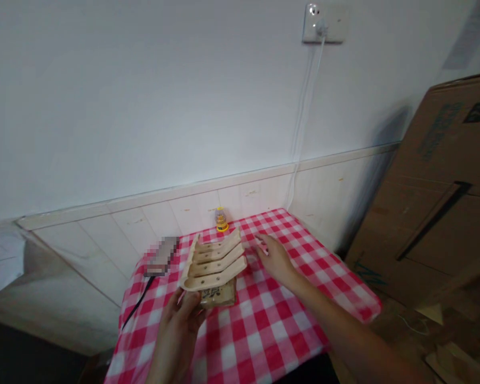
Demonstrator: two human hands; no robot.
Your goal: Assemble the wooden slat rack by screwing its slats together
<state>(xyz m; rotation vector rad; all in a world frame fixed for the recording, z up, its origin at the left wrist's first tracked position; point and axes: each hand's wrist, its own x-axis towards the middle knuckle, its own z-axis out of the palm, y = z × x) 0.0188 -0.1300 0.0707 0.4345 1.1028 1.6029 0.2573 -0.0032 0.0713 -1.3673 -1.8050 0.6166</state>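
Observation:
A pale slatted wooden rack (218,266) with upturned ends is tilted over the table. My left hand (184,312) grips its near left corner, thumb along the edge. Beneath the rack lies a flat brown packet (220,294) with dark printing; whether my left hand touches it too, I cannot tell. Just right of the rack, my right hand (275,258) is held apart from it, fingers spread and holding nothing.
A red-and-white checked cloth (260,320) covers the table. Against the wall stands a small yellow-capped bottle (221,220). A blurred-out flat object (164,256) with a black strap lies at left. Large cardboard boxes (432,213) stand at right; a white cord (310,106) hangs from the socket.

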